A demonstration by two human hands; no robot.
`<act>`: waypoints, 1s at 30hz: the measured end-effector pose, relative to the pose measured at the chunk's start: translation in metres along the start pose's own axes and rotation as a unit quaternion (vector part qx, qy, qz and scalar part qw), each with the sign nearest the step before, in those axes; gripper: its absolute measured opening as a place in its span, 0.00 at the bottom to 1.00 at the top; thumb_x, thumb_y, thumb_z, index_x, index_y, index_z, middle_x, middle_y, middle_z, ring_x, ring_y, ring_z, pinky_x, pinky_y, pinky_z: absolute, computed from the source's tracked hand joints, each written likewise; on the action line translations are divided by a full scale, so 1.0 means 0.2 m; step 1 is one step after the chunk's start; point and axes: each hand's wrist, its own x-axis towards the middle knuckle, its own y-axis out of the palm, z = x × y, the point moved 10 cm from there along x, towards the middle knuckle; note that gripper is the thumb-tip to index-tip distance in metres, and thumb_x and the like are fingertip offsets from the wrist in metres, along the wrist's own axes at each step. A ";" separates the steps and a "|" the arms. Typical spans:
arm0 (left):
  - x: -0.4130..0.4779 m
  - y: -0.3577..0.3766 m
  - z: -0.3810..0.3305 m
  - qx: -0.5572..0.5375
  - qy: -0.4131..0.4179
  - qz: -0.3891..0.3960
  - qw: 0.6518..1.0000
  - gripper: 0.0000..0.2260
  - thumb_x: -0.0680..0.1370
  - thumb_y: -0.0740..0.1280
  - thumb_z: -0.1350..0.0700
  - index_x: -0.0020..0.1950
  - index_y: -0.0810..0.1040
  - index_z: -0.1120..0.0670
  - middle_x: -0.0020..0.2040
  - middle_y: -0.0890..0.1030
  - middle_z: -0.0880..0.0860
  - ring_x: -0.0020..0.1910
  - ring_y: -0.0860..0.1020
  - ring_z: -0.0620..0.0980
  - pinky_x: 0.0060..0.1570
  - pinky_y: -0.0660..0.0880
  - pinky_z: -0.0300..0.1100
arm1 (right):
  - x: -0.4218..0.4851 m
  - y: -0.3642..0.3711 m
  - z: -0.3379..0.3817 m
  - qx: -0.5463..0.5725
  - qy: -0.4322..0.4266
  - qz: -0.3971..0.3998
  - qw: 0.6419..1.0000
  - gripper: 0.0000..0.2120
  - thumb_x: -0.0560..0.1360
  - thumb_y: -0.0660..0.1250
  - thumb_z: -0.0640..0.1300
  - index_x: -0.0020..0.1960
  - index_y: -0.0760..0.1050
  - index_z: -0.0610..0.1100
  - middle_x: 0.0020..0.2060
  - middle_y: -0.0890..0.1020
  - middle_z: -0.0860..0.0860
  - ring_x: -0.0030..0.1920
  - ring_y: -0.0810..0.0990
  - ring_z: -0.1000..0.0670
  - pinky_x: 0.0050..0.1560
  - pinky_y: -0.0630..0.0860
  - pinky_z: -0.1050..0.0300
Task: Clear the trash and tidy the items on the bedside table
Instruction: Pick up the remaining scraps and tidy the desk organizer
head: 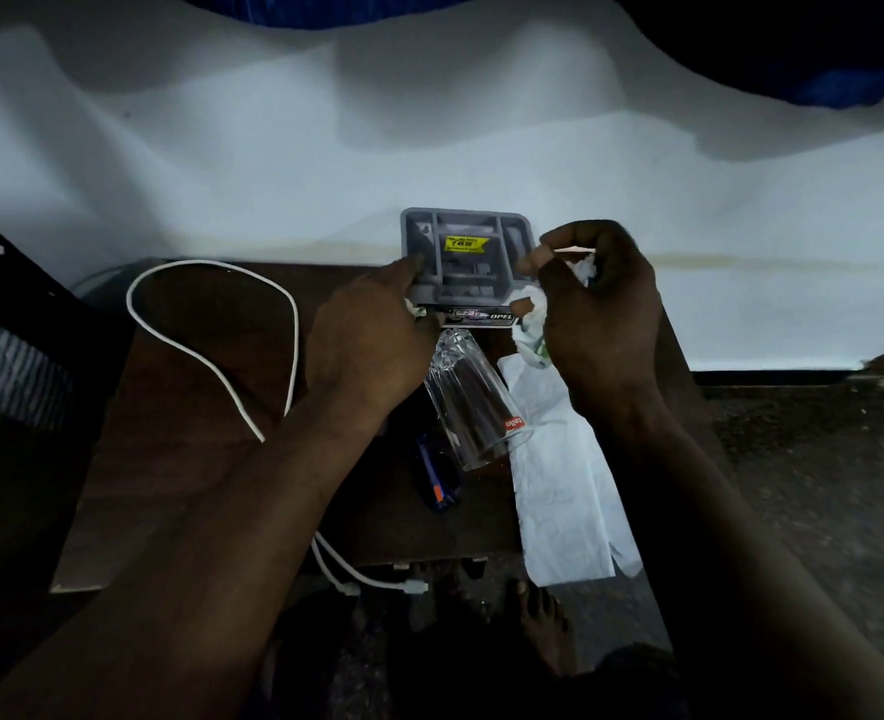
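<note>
Dimness covers most of what we see, but the brown counter [195, 356] stands out against a white sheet [429, 122] draped behind it. Our left hand [372, 335] grips the left edge of a grey tray [468, 257], which is tipped up so its ribbed underside and a yellow sticker [464, 243] face us; a scrap of white paper shows under that hand's fingers. Our right hand [595, 314] is clenched around crumpled tissue [533, 330], with bits poking out above and below the fist, just beside the tray's right edge. A clear glass [473, 402] lies on its side between our hands, its rim toward us, its base touching the tray's lower edge. Near the glass rim sits a small blue thing with an orange mark [437, 475]; we cannot tell what it is. A flat white paper [564, 480] lies along the counter's right side and hangs over the front edge. A white cable [211, 324] loops across the left half of the counter, its plug ends dangling below the front edge.
</note>
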 end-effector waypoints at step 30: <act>-0.44 0.08 -0.40 -0.313 -0.025 0.097 0.945 0.10 0.77 0.72 0.48 0.43 0.87 0.53 0.40 0.86 0.49 0.38 0.82 0.43 0.42 0.76 0.42 | -0.42 -0.06 -0.21 0.258 0.310 0.064 0.913 0.15 0.82 0.55 0.29 0.50 0.77 0.41 0.43 0.81 0.45 0.42 0.81 0.47 0.47 0.80 0.53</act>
